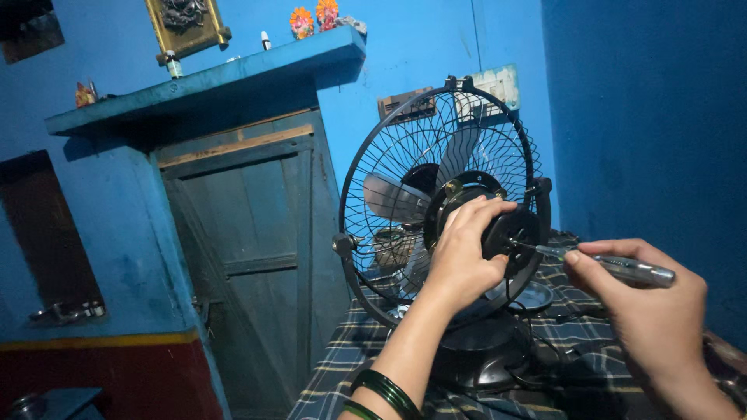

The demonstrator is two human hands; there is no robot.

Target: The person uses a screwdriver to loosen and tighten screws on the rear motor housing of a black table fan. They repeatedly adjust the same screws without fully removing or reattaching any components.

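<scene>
Both hands raised: left hand fingers clasp fan motor; right hand pinches screwdriver.

Fan motor housing partly hidden by left hand; right hand wrist cut off btm edge.

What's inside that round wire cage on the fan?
Inside the wire cage you can see silvery fan blades. The left hand and the black motor housing cover the middle, so the hub is hidden.
</scene>
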